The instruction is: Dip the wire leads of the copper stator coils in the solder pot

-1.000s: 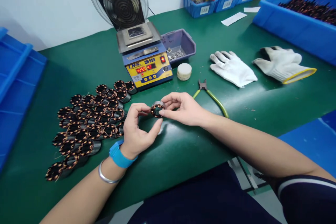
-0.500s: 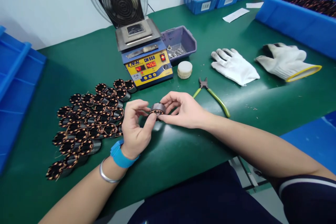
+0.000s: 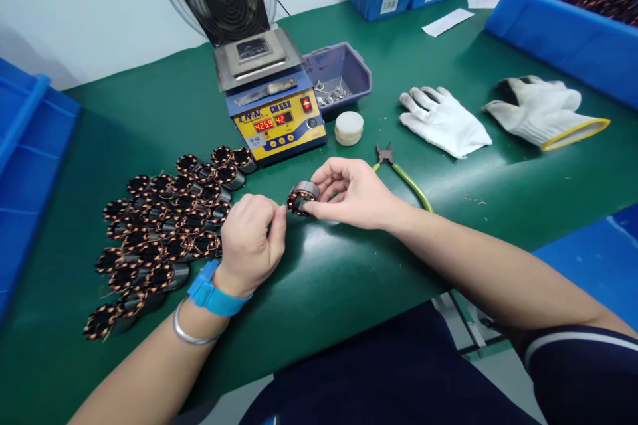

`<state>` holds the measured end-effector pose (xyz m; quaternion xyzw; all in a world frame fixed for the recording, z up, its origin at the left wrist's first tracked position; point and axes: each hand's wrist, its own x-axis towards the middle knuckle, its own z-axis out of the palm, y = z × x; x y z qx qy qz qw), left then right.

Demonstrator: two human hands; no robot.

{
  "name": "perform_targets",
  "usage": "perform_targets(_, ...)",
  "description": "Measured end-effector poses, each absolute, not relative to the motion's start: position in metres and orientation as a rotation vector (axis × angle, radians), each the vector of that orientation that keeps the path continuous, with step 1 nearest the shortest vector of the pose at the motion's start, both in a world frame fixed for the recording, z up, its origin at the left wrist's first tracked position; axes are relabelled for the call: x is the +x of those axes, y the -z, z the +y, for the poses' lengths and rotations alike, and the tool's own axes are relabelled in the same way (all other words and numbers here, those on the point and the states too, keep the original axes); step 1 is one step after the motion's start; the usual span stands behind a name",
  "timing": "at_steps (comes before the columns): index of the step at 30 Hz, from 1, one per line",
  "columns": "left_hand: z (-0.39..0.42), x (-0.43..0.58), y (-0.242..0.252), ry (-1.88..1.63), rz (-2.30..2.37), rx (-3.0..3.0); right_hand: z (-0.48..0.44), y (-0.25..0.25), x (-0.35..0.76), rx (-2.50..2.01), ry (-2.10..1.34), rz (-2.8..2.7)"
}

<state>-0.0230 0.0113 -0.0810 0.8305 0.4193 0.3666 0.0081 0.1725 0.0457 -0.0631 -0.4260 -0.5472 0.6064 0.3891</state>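
Observation:
My right hand (image 3: 351, 194) grips a small motor stator (image 3: 304, 192), a dark metal ring with copper windings, thumb at its inner edge and fingers behind. The stator is tilted, its wound face turned toward the lower left. At its left side my left hand (image 3: 253, 239) is closed, thumb against the curled forefinger. A thin wire (image 3: 286, 204) from the stator appears pinched there; most of it is hidden. Left of this hand many similar stators (image 3: 164, 232) stand in a cluster on the green table. Diagonal cutters (image 3: 405, 179) with green handles lie beyond my right wrist.
A solder pot (image 3: 279, 129) with a lit display stands behind my hands, a purple tray (image 3: 359, 87) of metal scraps and a round white tin (image 3: 349, 127) beside it. White gloves (image 3: 446, 121) lie right. Blue bins (image 3: 553, 46) line the back and right; a blue crate (image 3: 34, 146) stands left.
My left hand has drawn away from the stator to the left and closed from a loose grip into a pinch. The stator has turned, showing more of its open wound face.

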Motion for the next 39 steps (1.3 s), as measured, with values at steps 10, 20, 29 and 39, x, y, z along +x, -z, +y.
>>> perform_targets(10,0.003,-0.005,0.088,-1.280,1.185,1.265,0.055,0.061,0.173,-1.090,-1.757,-1.034)
perform_targets(20,0.004,-0.005,0.076,-1.027,1.080,1.088,0.046,0.075,0.166,-0.915,-1.362,-1.315)
perform_targets(29,0.007,-0.017,0.075,-1.680,1.159,1.650,0.038,0.071,0.171,-0.994,-0.876,-1.648)
perform_targets(39,0.010,-0.027,0.065,-1.117,1.199,2.625,0.034,0.064,0.173,-0.929,-0.765,-1.728)
